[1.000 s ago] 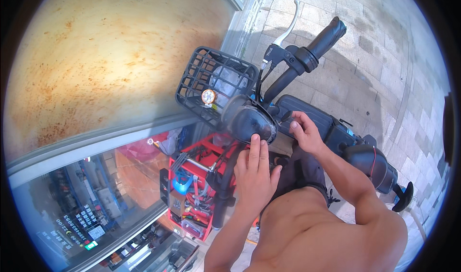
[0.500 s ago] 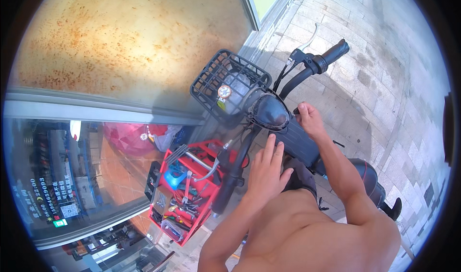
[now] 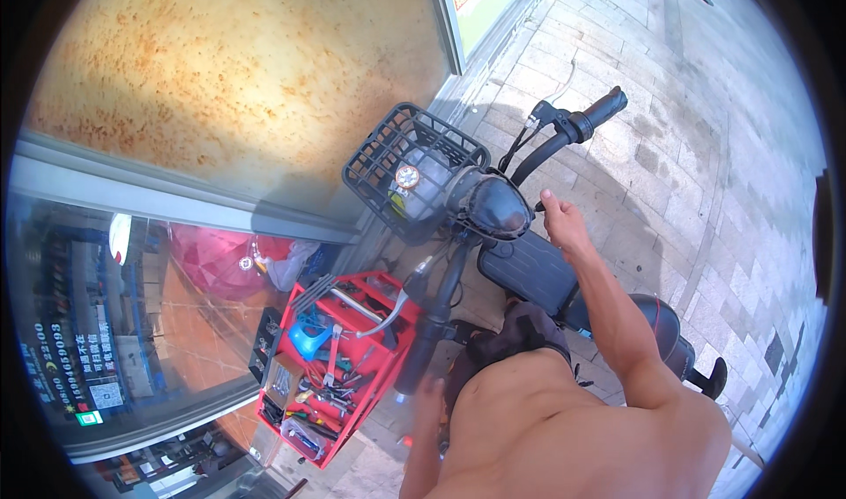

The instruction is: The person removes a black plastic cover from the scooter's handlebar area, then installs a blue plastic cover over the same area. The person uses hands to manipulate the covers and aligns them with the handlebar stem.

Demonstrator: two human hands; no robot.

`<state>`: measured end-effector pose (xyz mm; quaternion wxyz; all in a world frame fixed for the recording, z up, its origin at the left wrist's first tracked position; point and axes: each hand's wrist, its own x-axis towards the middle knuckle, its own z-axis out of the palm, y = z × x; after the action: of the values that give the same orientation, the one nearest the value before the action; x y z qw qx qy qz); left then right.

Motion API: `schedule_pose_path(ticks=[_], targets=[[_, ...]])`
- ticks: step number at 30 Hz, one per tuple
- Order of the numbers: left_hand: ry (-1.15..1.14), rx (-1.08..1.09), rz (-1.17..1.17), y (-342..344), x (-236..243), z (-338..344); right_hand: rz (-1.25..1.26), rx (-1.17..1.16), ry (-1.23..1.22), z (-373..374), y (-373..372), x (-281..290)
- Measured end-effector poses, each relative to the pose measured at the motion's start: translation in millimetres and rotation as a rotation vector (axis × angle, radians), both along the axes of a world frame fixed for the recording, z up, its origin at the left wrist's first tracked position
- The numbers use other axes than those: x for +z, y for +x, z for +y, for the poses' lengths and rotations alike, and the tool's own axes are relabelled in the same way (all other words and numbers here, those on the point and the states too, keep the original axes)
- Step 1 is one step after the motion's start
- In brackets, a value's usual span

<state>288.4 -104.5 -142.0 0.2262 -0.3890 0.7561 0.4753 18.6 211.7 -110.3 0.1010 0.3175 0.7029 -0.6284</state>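
Broadly, the paved ground (image 3: 652,182) spreads under everything, and on it the dark electric bike (image 3: 529,274) stands in front of the person, beside the shop front, its handlebars spread to both sides. Next in size, the open red toolbox (image 3: 388,352) sits by the shop front, past the left handlebar; the silver left brake lever (image 3: 392,312) crosses over part of it in view. The black wire basket (image 3: 374,166) is at the front of the bike, and a pale plastic bag (image 3: 430,175) lies inside it. Just behind the basket is a dark rounded housing (image 3: 498,206), between the two handlebars.

The right hand (image 3: 567,224) is just to the right of this housing, mostly closed, fingers curled and thumb raised. The left hand (image 3: 429,402) is low, just beside the left grip (image 3: 419,358); it is blurred, so how far it is open and whether it holds anything cannot be told.

Among the smaller things, the toolbox carries a blue piece (image 3: 308,340), a wrench (image 3: 332,355), a jumble of hand tools and a clear plastic tray (image 3: 307,437). A round pale disc (image 3: 407,177) with an orange rim shows at the basket. Smallest is a small dark piece (image 3: 539,206), pinched at the right thumb's tip.
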Motion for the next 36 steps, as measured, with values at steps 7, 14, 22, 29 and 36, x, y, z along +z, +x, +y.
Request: schedule_pose_path(ticks=[7,14,22,29,36], targets=[[0.210,0.284,-0.298,136.3,-149.6,-86.7,0.119,-0.048,-0.137,-0.1,0.2,-16.3],[-0.294,-0.511,0.144,169.8,-191.3,-107.3,0.106,0.000,-0.070,-1.8,-1.3,-7.5],[0.146,0.435,-0.072,17.5,-59.7,-42.0,-0.035,-0.007,-0.228,1.0,-1.3,8.5],[0.137,0.285,-0.148,52.2,-119.1,-74.1,0.077,-0.029,-0.359,1.9,-0.3,-2.9],[-0.724,-1.063,0.473,112.0,-174.6,-94.3,0.242,-0.029,-0.354,-0.4,5.1,-6.7]])
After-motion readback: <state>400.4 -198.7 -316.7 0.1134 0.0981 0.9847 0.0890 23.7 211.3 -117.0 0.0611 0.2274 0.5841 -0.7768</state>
